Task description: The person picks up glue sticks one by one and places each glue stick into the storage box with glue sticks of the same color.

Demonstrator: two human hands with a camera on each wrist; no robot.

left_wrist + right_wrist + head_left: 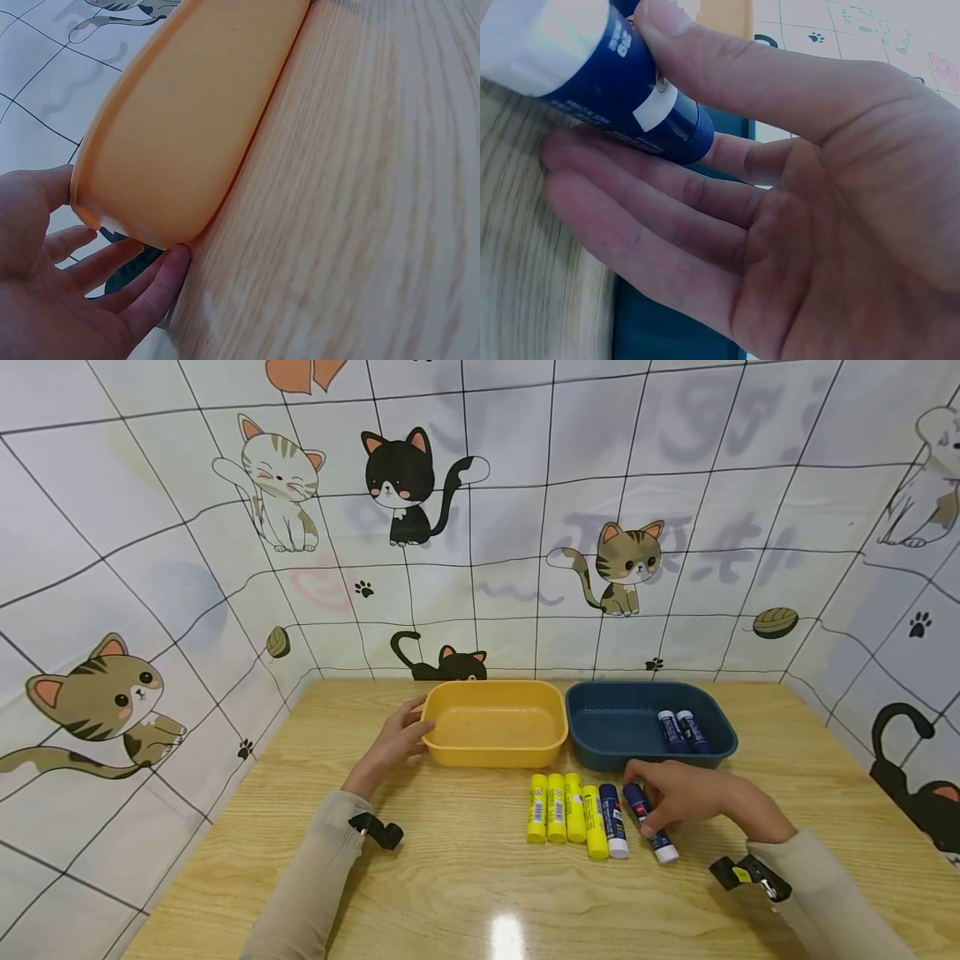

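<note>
Several cartoon cats, paw prints and yarn balls decorate a white backdrop (510,527) ruled with black lines, which rises behind and on both sides of the workspace. Below it is a light wood-grain table (450,885). A person's two arms, in beige sleeves (303,885), reach in from the lower edge, with a small black device (377,831) at each wrist.

At the back of the table, close beside each other, are a yellow bin (491,727) on the left and a dark blue bin (615,727) on the right.

The left hand (393,735) holds the yellow bin by its left end: the thumb hooks over the rim, and the gently bent fingers touch the outer wall.

The right hand (690,789), in front of the blue bin, pinches a blue glue stick (645,97) between thumb and fingers, its white end tilted toward the person. Whether that end touches the table cannot be told.

To its left, a row of four yellow glue sticks (556,810) lies on the table, with one more blue stick (612,818) beside the rightmost yellow one. Two white-capped blue sticks (692,732) lean side by side in the right part of the blue bin.
</note>
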